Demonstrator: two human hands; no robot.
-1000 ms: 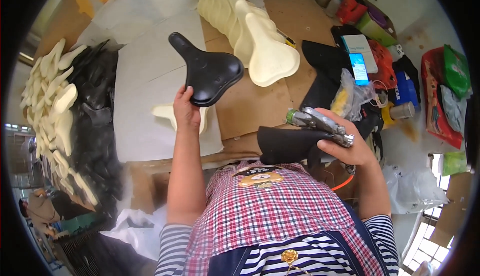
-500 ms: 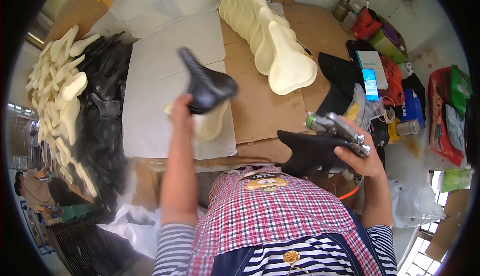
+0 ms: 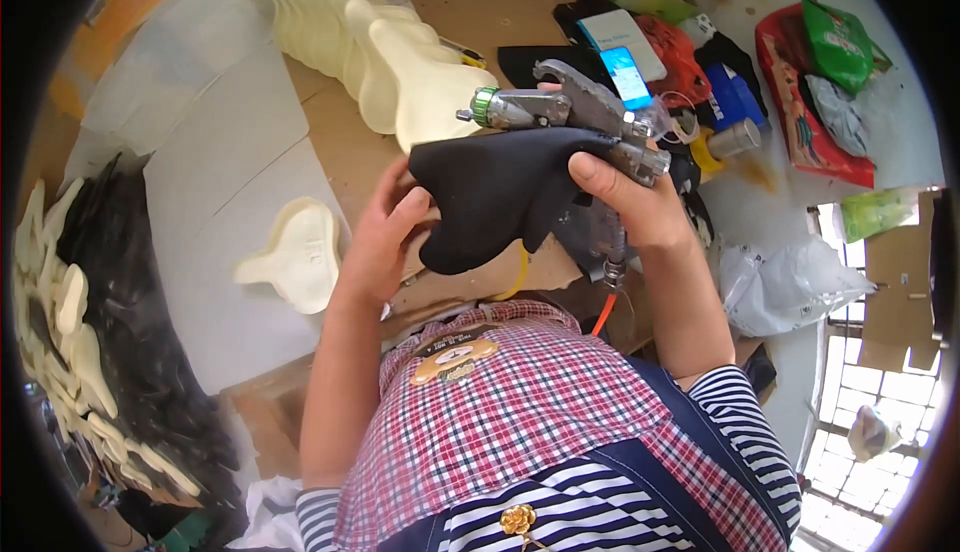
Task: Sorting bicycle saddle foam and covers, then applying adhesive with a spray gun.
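Observation:
My right hand (image 3: 640, 202) grips a metal spray gun (image 3: 595, 112) with a green ring at its nozzle. The same hand also holds a black, curved-edged saddle cover (image 3: 490, 192) under the gun, with the thumb pressed over it. My left hand (image 3: 375, 242) is closed at the cover's left edge, some of its fingers hidden behind the material. A single cream foam saddle pad (image 3: 305, 257) lies on the white sheet, left of my left hand. Beyond the cover, a nested row of cream saddle pads (image 3: 370, 52) leans across the cardboard.
Black saddles (image 3: 140, 292) are heaped at the left, beside loose cream pads (image 3: 85, 352). A lit phone (image 3: 625, 77), a box and bags crowd the right side. An orange hose (image 3: 604, 314) hangs from the gun. A white plastic bag (image 3: 790, 287) sits at far right.
My left hand no longer holds the black saddle and has moved right onto the saddle cover. The spray gun and cover have come in front of my chest. The view has turned rightward.

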